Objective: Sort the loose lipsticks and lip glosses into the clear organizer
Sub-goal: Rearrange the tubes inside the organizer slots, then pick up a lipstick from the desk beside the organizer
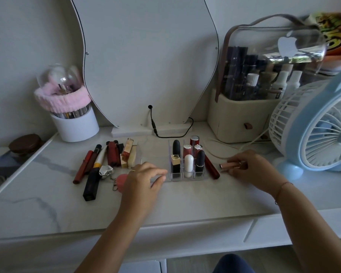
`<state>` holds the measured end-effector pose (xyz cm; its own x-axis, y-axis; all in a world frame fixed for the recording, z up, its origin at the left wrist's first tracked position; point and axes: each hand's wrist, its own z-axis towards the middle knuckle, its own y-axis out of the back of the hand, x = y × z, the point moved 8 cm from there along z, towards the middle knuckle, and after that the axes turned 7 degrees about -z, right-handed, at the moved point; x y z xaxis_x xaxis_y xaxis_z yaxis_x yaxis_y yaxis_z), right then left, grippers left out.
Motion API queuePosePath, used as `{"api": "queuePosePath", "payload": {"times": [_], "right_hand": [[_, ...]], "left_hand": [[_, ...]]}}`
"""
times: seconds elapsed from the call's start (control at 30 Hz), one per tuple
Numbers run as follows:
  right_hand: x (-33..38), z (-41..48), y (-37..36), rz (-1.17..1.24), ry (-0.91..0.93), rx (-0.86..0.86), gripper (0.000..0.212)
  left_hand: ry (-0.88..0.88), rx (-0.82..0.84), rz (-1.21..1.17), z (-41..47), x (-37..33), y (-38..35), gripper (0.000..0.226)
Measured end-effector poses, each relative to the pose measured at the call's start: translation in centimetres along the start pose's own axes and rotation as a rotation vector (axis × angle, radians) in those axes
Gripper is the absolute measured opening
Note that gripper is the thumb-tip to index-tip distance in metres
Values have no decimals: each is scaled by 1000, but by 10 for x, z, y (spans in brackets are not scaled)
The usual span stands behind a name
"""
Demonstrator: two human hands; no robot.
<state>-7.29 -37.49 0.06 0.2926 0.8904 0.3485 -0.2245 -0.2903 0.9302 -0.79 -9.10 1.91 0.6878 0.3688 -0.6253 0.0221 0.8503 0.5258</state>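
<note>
sorting is partway through. the clear organizer (182, 179) sits at the centre of the frame on the white table (185, 201). its right-hand slots already hold upright tubes, among them a black lipstick (176, 146) and a white tube (188, 164). a dark red lip gloss (212, 168) leans against its right side.

the right hand (250, 167), right of centre, pinches a rose-gold lipstick (227, 165) between thumb and fingers. the tube lies nearly flat, its cap end pointing toward the organizer, just beside the dark red lip gloss and low over the table. whether it rests on the surface is hard to say.

the left hand (146, 175) is at the organizer's left front. its fingers are bent and their tips are at the clear edge; i cannot tell whether they grip it or only rest there. it looks placed to steady the organizer.

the step in hand seems to be bringing the rose-gold lipstick in. the next move likely calls for lifting it, turning it upright and lowering it into a free slot without knocking the standing tubes or the leaning gloss.

a loose pile (106, 160) of lipsticks and glosses waits at left of centre, so much of the task remains.
</note>
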Motion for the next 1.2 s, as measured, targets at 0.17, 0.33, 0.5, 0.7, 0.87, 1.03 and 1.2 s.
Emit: {"api": "queuePosePath", "payload": {"times": [0.17,0.33,0.5,0.7,0.87,1.03,1.2], "right_hand": [[-2,-6,6,107,17,-104,20],[4,-13,15,371,17,-236,17],[6,-18,14,608,-52,-307,16],[10,-27,5,660,-96,-356,12],[10,-29,3,637,-102,-332,14],[9,-30,2,639,-98,-332,12],[8,-30,2,680,-88,-333,12]], "left_hand": [[-5,0,3,0,0,0,17],[-2,10,-1,0,0,0,19],[-1,9,-5,0,0,0,18],[7,9,-11,0,-1,0,16],[17,15,-8,-1,0,0,13],[14,-8,-27,-1,-2,2,18],[17,0,-32,1,-5,1,20]]}}
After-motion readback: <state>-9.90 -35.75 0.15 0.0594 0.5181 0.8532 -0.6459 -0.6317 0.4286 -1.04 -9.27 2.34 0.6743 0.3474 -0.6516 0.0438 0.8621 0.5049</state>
